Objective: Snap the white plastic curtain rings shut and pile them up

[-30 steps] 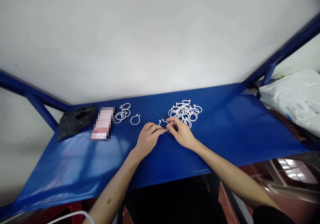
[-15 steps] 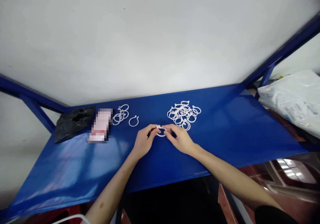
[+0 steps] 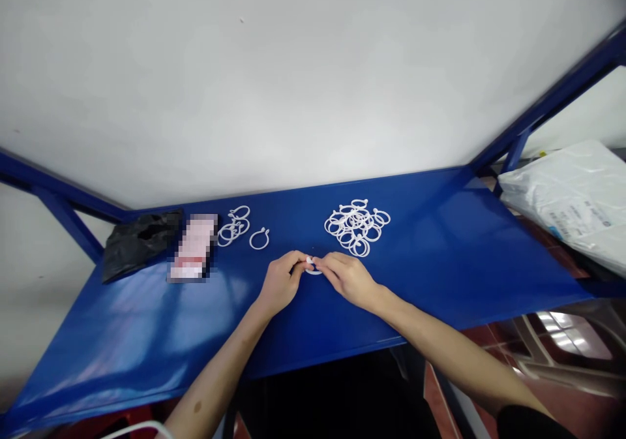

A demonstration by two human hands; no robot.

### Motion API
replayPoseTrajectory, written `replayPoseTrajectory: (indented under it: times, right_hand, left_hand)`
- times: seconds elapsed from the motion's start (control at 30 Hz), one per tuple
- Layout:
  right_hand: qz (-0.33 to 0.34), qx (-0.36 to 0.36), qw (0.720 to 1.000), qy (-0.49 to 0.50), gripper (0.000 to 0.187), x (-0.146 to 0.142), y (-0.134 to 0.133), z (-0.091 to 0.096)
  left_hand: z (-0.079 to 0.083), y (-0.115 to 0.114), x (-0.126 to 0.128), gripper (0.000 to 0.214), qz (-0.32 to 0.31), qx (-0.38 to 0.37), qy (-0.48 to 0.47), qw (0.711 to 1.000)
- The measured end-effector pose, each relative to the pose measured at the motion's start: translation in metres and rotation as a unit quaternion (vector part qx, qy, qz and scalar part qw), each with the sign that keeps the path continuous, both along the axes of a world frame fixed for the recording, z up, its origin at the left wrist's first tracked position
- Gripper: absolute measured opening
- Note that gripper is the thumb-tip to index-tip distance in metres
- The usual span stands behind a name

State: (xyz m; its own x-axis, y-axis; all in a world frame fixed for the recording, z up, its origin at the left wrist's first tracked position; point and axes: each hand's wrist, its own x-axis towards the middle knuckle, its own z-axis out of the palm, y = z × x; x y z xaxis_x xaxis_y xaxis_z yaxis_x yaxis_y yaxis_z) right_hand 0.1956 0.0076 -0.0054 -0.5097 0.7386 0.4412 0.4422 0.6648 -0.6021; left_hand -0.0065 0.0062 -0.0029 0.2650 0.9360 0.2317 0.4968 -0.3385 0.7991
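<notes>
Between my two hands is a white plastic ring (image 3: 313,271), partly covered by my fingers. My left hand (image 3: 283,281) pinches it from the left, thumb and fingertips together near a small white knob. From the right, my right hand (image 3: 349,277) also grips it, fingers closed at its top. A heap of similar white rings (image 3: 358,225) with small knobbed ends lies just beyond my right hand. Beyond my left hand rests a single white ring (image 3: 259,239), apart from a small group of rings (image 3: 235,227) farther left.
A blurred-out pink and white rectangular item (image 3: 194,246) and a black plastic bag (image 3: 141,243) lie at the left of the blue table (image 3: 391,315). A plastic-wrapped white package (image 3: 572,197) stands beyond the right edge. A white wall (image 3: 303,87) rises behind.
My fingers have come closer together over the ring, covering more of it. My right hand's fingertips have shifted left toward my left hand's. The other rings lie as before.
</notes>
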Motion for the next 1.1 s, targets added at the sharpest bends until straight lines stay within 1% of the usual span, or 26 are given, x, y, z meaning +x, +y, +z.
replayPoseTrajectory:
  times: [0.07, 0.13, 0.2, 0.27, 0.33, 0.37, 0.4, 0.47, 0.53, 0.63, 0.73, 0.83, 0.97, 1.03, 1.1]
  right_hand:
    - [-0.013, 0.015, 1.0, 0.003, 0.02, 0.001, 0.003, 0.003]
    - [-0.048, 0.044, 0.998, 0.014, 0.019, 0.007, 0.01, 0.01]
    - [-0.119, 0.073, 0.99, 0.033, 0.017, 0.021, 0.022, 0.016]
    - [-0.226, 0.071, 0.97, 0.055, 0.017, 0.043, 0.04, 0.02]
    - [-0.319, 0.063, 0.944, 0.059, 0.019, 0.07, 0.059, 0.019]
    - [-0.352, 0.049, 0.933, 0.055, 0.02, 0.083, 0.068, 0.016]
    - [-0.379, 0.029, 0.923, 0.055, 0.021, 0.094, 0.076, 0.012]
    - [-0.411, -0.023, 0.909, 0.067, 0.025, 0.111, 0.09, 0.002]
    - [-0.427, -0.059, 0.9, 0.071, 0.026, 0.118, 0.099, -0.007]
    - [-0.429, -0.076, 0.899, 0.046, 0.024, 0.119, 0.104, -0.014]
    - [-0.413, -0.069, 0.908, 0.022, 0.025, 0.116, 0.102, -0.014]
    - [-0.398, -0.059, 0.915, 0.003, 0.03, 0.115, 0.1, -0.012]
    - [-0.404, -0.069, 0.912, 0.009, 0.028, 0.117, 0.1, -0.013]
    - [-0.412, -0.047, 0.91, 0.009, 0.027, 0.118, 0.1, -0.012]
    - [-0.424, 0.008, 0.906, -0.001, 0.027, 0.116, 0.096, -0.008]
  left_hand:
    - [0.003, 0.001, 0.0, 0.015, -0.002, 0.032, 0.018, 0.999]
    - [0.004, 0.003, -0.003, 0.015, 0.018, 0.081, 0.053, 0.995]
    - [0.004, 0.008, -0.011, 0.021, 0.075, 0.135, 0.107, 0.982]
    - [0.001, 0.014, -0.022, 0.026, 0.156, 0.172, 0.179, 0.956]
    - [-0.003, 0.02, -0.032, 0.031, 0.217, 0.174, 0.256, 0.926]
    - [-0.005, 0.022, -0.036, 0.033, 0.237, 0.164, 0.288, 0.913]
    - [-0.006, 0.023, -0.038, 0.035, 0.251, 0.15, 0.315, 0.903]
    - [-0.008, 0.024, -0.042, 0.036, 0.26, 0.121, 0.353, 0.891]
    - [-0.008, 0.024, -0.043, 0.035, 0.254, 0.1, 0.371, 0.887]
    - [-0.007, 0.023, -0.042, 0.032, 0.246, 0.087, 0.379, 0.888]
    - [-0.006, 0.023, -0.041, 0.03, 0.244, 0.08, 0.38, 0.889]
    - [-0.005, 0.023, -0.039, 0.03, 0.241, 0.079, 0.375, 0.892]
    - [-0.005, 0.023, -0.038, 0.028, 0.238, 0.088, 0.355, 0.9]
    - [-0.005, 0.023, -0.038, 0.025, 0.231, 0.115, 0.325, 0.91]
    - [-0.005, 0.022, -0.035, 0.021, 0.213, 0.154, 0.275, 0.925]
